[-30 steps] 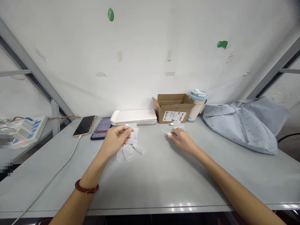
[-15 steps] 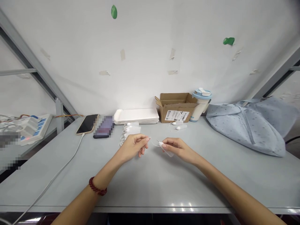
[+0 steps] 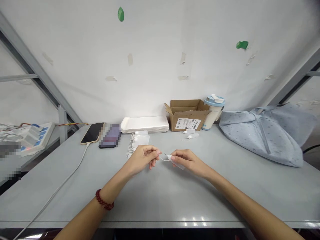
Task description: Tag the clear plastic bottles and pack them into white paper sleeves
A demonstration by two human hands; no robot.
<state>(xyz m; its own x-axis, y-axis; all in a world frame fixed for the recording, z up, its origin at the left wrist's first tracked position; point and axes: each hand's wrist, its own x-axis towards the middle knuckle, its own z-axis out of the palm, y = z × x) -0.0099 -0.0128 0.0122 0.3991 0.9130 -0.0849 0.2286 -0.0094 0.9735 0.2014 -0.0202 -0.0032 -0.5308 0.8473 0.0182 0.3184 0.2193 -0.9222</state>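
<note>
My right hand [image 3: 192, 161] grips a small white squeeze bottle [image 3: 178, 165] between thumb and fingers. A thin needle tip [image 3: 166, 154] on it points left, toward my other hand. From its neck a white cord [image 3: 164, 160] loops over to my left hand [image 3: 145, 157], whose thumb and forefinger are pinched on the small cap at the cord's end; the fingers mostly hide that cap. Between the hands there is a small gap. Behind my left hand lies a row of similar bottles [image 3: 141, 138] with looped cords. Two more bottles [image 3: 193, 136] rest in front of the cardboard box.
An open cardboard box [image 3: 189, 120] stands by the wall beside a blue-lidded cup [image 3: 212, 113]. White envelopes [image 3: 146, 124] are stacked left of it. Two phones [image 3: 93, 132] lie further left, one with a charging cable [image 3: 68, 176]. A blue cloth bag [image 3: 252, 140] slumps at right.
My right hand has tilted the bottle flatter and shifted it slightly left and down, so the needle tip is nearer my left fingers. My left hand has barely moved.
</note>
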